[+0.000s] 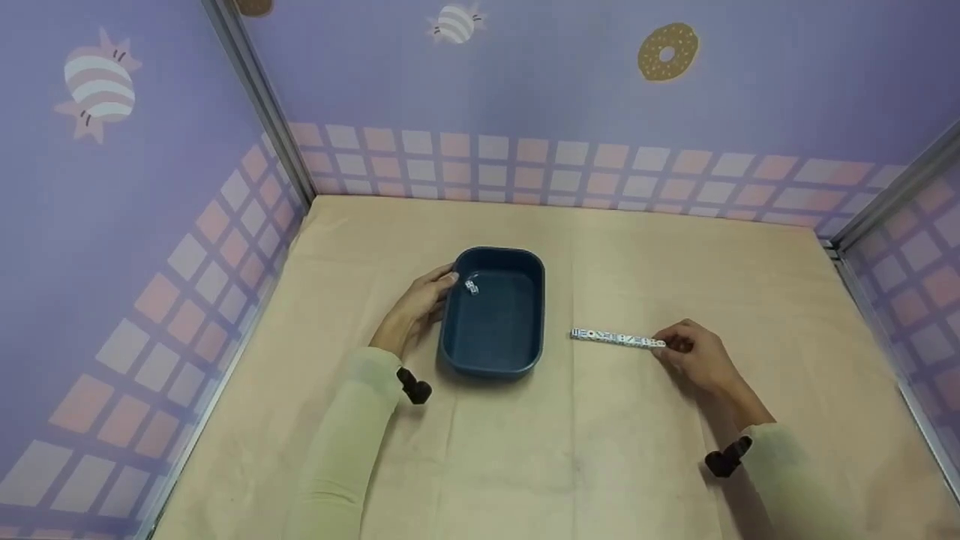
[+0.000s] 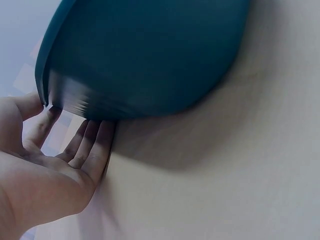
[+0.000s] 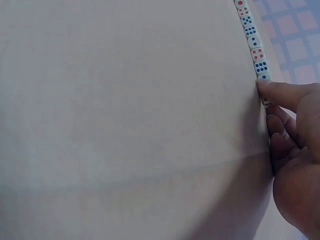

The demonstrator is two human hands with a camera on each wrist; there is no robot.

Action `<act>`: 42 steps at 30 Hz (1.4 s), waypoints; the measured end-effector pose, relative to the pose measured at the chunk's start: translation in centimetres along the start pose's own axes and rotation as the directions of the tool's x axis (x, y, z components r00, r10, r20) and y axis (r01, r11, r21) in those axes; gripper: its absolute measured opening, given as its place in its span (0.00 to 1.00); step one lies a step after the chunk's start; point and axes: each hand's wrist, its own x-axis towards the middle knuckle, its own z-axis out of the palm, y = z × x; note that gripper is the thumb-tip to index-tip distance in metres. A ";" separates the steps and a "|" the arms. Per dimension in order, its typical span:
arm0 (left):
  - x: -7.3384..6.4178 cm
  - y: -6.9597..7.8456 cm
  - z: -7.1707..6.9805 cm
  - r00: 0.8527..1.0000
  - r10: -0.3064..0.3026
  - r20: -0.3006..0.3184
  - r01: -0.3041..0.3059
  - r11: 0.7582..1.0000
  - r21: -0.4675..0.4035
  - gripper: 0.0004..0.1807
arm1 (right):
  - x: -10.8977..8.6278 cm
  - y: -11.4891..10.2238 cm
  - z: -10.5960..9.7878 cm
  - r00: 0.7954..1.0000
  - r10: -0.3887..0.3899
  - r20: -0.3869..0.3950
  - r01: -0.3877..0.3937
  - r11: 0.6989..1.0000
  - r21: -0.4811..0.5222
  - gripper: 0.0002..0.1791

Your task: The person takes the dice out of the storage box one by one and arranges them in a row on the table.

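Note:
My left hand (image 1: 420, 300) holds a dark blue rectangular tub (image 1: 495, 330) at its left side, thumb on the rim and the other fingers against the outer wall and underside. Inside the tub, near its left wall, lie a few small white dice (image 1: 472, 286). To the tub's right, a long straight row of white dice (image 1: 615, 339) with red and blue pips stretches across the cloth. My right hand (image 1: 697, 356) pinches a die (image 3: 266, 101) at the right end of that row between thumb and fingers. Its fingertips partly hide this die.
A beige cloth (image 1: 510, 450) covers the table, with fold creases running front to back. Purple patterned panels (image 1: 525, 82) enclose the back and both sides, joined by metal corner posts (image 1: 262, 97). Small black cameras (image 1: 414, 386) sit on both wrists.

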 end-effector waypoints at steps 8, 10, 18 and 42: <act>0.0 0.0 0.2 1.000 -0.009 0.006 0.009 1.000 0.007 0.31 | -0.2 0.4 -0.1 1.000 0.010 -0.015 -0.010 1.000 0.001 0.09; 0.0 -0.1 0.3 1.000 -0.015 0.011 0.015 1.000 0.007 0.31 | -0.3 0.4 -0.1 1.000 0.016 -0.011 -0.016 1.000 -0.004 0.09; 0.0 0.1 0.4 1.000 -0.004 0.015 0.004 1.000 -0.016 0.31 | -0.3 0.4 0.1 1.000 -0.006 -0.019 0.006 1.000 0.006 0.10; -0.1 0.3 0.1 1.000 -0.007 0.004 0.007 1.000 -0.024 0.32 | 4.8 -9.9 2.9 0.967 -0.253 -0.014 0.253 0.967 -0.043 0.16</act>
